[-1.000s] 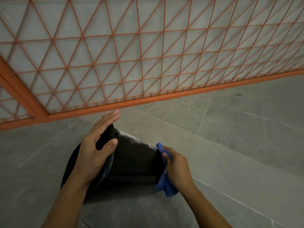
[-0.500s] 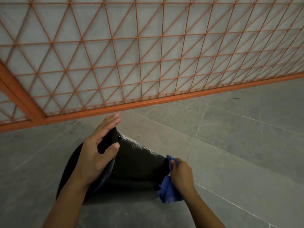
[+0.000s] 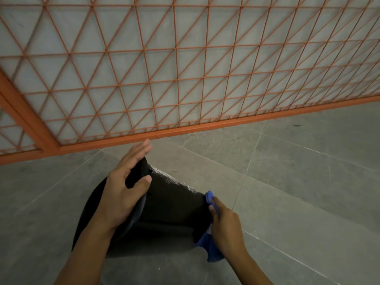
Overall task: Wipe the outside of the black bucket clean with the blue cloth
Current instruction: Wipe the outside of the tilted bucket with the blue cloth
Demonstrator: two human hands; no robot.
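Note:
The black bucket (image 3: 170,204) lies on its side on the grey floor, mouth towards the left, base towards the right. My left hand (image 3: 125,188) rests on its rim, thumb on the outer wall and fingers stretched over the open mouth. My right hand (image 3: 226,225) holds the blue cloth (image 3: 211,249) against the bucket's base end. Part of the cloth sticks out above my fingers and part hangs below the hand. The bucket's upper wall looks dusty grey.
An orange metal grille (image 3: 185,79) with a solid orange bottom rail (image 3: 185,128) stands just beyond the bucket. Grey floor tiles (image 3: 298,182) spread to the right and in front.
My right hand with the cloth slid down the bucket's base end and then back up along it. My left hand stayed on the rim.

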